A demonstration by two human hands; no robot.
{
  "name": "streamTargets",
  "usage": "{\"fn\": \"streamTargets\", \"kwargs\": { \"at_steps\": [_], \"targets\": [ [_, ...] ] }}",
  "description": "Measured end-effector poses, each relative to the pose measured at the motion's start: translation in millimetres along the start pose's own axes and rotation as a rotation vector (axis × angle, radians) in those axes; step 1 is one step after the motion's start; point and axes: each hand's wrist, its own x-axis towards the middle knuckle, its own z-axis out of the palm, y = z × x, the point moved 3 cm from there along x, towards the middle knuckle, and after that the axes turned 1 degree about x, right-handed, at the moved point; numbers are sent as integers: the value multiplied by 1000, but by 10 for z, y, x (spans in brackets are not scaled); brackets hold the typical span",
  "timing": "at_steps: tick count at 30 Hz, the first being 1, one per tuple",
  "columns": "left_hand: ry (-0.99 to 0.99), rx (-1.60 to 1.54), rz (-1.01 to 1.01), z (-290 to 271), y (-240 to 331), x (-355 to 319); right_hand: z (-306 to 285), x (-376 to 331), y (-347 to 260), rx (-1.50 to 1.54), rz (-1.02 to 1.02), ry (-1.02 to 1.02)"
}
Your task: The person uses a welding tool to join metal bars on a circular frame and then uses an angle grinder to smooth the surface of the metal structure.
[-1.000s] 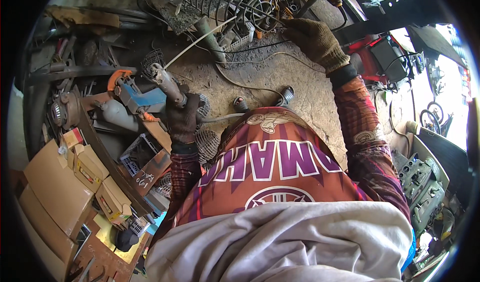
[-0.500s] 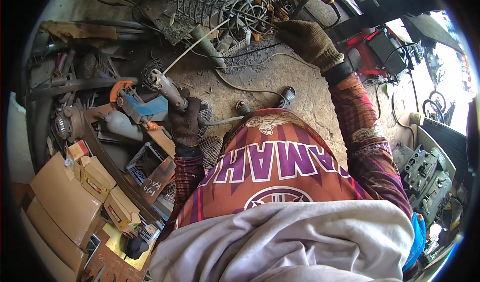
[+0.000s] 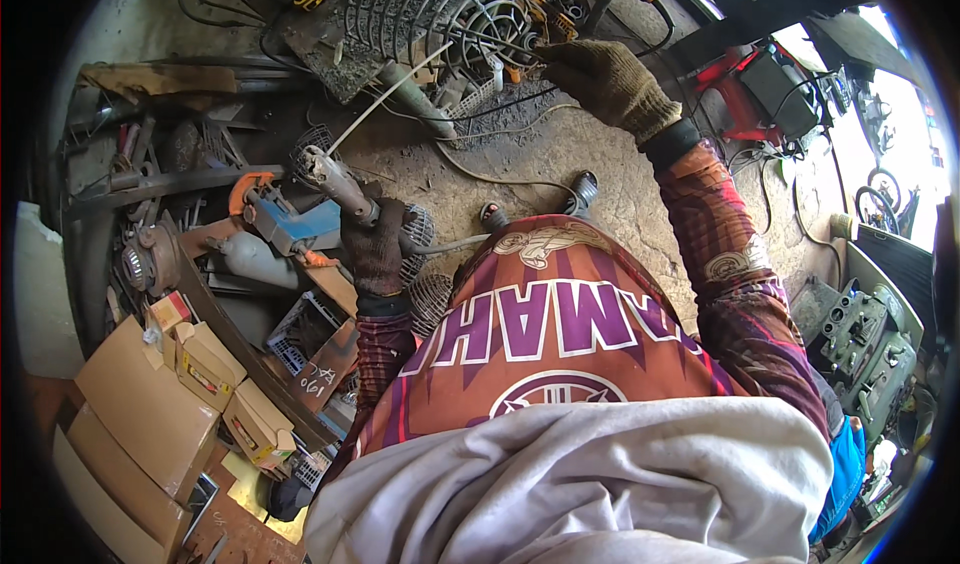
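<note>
My left hand (image 3: 376, 252), in a dark knit glove, is closed round a welding electrode holder (image 3: 343, 190). From its jaw a long pale welding electrode (image 3: 388, 102) slants up and right, its tip near a large cage of curved metal bars (image 3: 420, 6). A cable (image 3: 450, 246) runs from the holder past my shirt. At the cage's right side my right hand (image 3: 612, 86), in a tan knit glove, has its fingers pinched on the end of a thin metal rod (image 3: 497, 40). That rod reaches across the cage's narrow end; the exact grip is partly hidden by the glove.
A grey-green pipe (image 3: 418, 98) lies below the cage, near a loose cable (image 3: 490, 178) on the concrete floor. Cardboard boxes (image 3: 150, 404), a blue clamp-like tool (image 3: 295, 222) and scrap crowd the left. A red-and-black machine (image 3: 765, 99) stands at the right.
The view has turned slightly. The cage and my right hand appear a little further left and my left hand slightly right; both grips look the same.
</note>
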Motion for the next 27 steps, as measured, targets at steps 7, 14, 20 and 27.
{"fn": "streamTargets", "kwargs": {
  "at_steps": [7,14,20,27],
  "targets": [
    [14,10,-3,-15,-58,19,4,-8,-4,21,6,6],
    [3,0,4,-16,-36,3,-52,-13,-120,-33,-17,-1],
    [3,5,3,-4,2,0,-17,-10,-76,-11,-10,5],
    [-6,-1,40,-2,-8,2,-32,-19,-94,-34,5,-15]
  ]
}}
